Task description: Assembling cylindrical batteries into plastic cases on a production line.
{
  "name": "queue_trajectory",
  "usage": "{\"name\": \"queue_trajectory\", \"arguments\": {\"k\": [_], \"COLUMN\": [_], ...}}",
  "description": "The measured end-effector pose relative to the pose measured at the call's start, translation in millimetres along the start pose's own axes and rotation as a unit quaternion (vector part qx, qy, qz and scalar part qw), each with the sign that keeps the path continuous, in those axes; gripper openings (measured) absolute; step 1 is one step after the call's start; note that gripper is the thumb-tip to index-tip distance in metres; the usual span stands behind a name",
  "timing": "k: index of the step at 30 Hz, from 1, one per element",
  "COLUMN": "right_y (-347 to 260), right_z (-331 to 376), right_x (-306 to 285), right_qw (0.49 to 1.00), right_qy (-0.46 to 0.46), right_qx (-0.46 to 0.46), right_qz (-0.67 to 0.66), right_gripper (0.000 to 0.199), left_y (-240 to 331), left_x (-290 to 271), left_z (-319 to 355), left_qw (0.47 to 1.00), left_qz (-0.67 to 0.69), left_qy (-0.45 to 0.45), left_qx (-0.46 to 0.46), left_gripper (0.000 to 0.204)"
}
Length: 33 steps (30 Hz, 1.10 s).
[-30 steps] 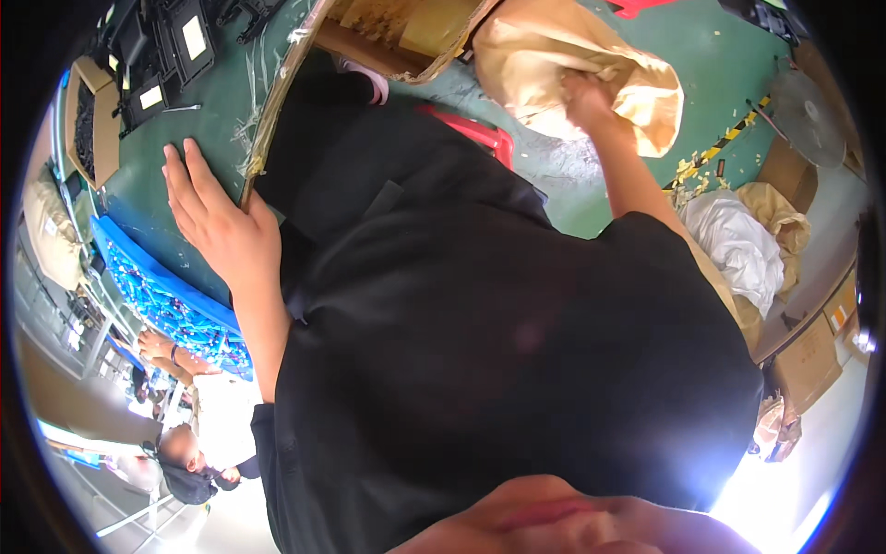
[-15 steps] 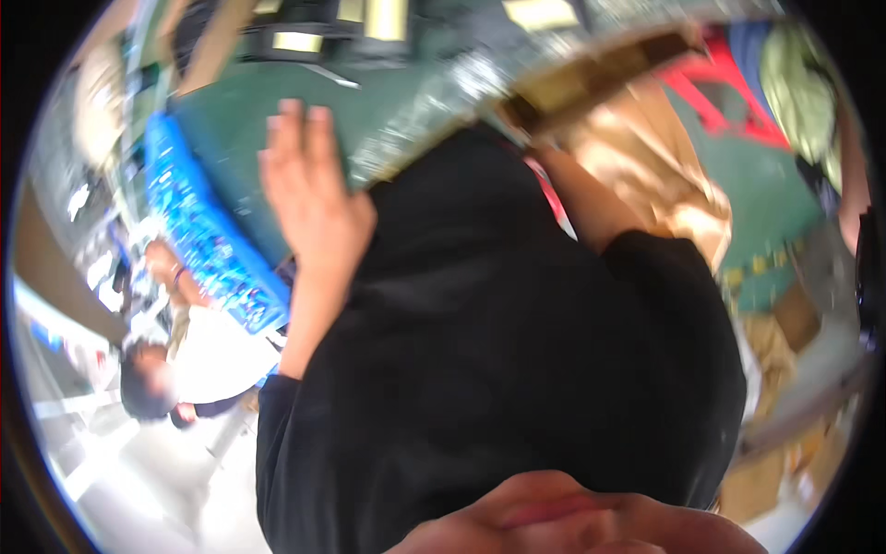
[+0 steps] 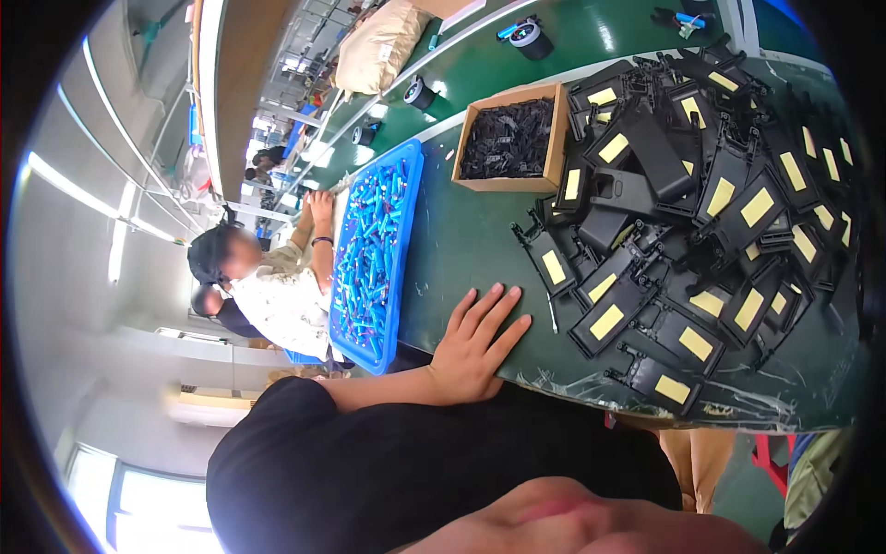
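Observation:
My left hand point(image 3: 475, 346) lies flat, palm down, on the green tabletop point(image 3: 452, 249) by its front edge. Its fingers are spread and hold nothing. To its left stands a blue plastic tray point(image 3: 392, 319) full of small blue cylinders point(image 3: 369, 240) that look like battery cells. On the other side of the hand is a large heap of black plastic housings point(image 3: 637, 157) with pale yellow stickers; the closest ones are a short way from my fingertips. My right hand is out of sight.
An open cardboard box point(image 3: 558, 166) of small black parts stands beyond my hand, against the heap. Past the tray, a person point(image 3: 286, 295) has hands at its far side. Torn clear film point(image 3: 738, 406) lines the front edge. Black cups point(image 3: 531, 42) and a large tan sack point(image 3: 378, 46) are farther off.
My view has swung, bringing the tray, the box and the whole heap into sight. My left hand stays flat on the table with fingers spread; my right forearm has left the picture.

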State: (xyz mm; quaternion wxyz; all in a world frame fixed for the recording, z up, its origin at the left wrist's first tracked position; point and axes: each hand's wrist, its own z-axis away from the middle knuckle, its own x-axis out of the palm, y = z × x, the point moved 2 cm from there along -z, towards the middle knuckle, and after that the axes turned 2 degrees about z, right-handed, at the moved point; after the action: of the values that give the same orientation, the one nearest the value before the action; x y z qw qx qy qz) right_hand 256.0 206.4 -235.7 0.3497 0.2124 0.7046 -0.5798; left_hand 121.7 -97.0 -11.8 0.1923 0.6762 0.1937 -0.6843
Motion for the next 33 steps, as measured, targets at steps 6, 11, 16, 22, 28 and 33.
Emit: {"name": "queue_trajectory", "arguments": {"k": [6, 11, 16, 22, 28, 33], "right_y": [-2.7, -21.7, -37.1, -45.6, -36.5, -12.1], "right_z": [9.1, 34.9, 68.0, 111.5, 174.9, 250.3], "right_x": [55.7, 92.3, 135.5, 179.8, 212.1, 208.2], "right_qw": [0.999, 0.998, 0.996, 0.990, 0.982, 0.977], "right_qy": [-0.009, -0.023, -0.041, -0.061, -0.077, -0.094], "right_qx": [0.008, 0.014, 0.023, 0.037, 0.081, 0.145], "right_qz": [-0.037, -0.055, -0.080, -0.119, -0.150, -0.125], "right_gripper": [0.025, 0.025, 0.025, 0.024, 0.024, 0.024], "left_y": [-1.1, -3.5, -5.4, -6.2, -4.6, -7.8], "left_x": [-2.2, -0.7, 2.0, 2.3, 4.3, -2.5], "left_z": [-7.9, -3.9, -0.2, -2.4, -6.2, -3.2], "left_qw": [1.000, 1.000, 0.999, 1.000, 0.999, 0.999], "left_qz": [0.007, 0.009, 0.001, -0.003, -0.004, 0.014], "left_qy": [0.008, 0.021, 0.034, 0.020, 0.040, 0.040], "left_qx": [0.002, 0.000, 0.007, 0.007, 0.001, 0.000], "left_gripper": [0.090, 0.089, 0.088, 0.087, 0.086, 0.086]}}
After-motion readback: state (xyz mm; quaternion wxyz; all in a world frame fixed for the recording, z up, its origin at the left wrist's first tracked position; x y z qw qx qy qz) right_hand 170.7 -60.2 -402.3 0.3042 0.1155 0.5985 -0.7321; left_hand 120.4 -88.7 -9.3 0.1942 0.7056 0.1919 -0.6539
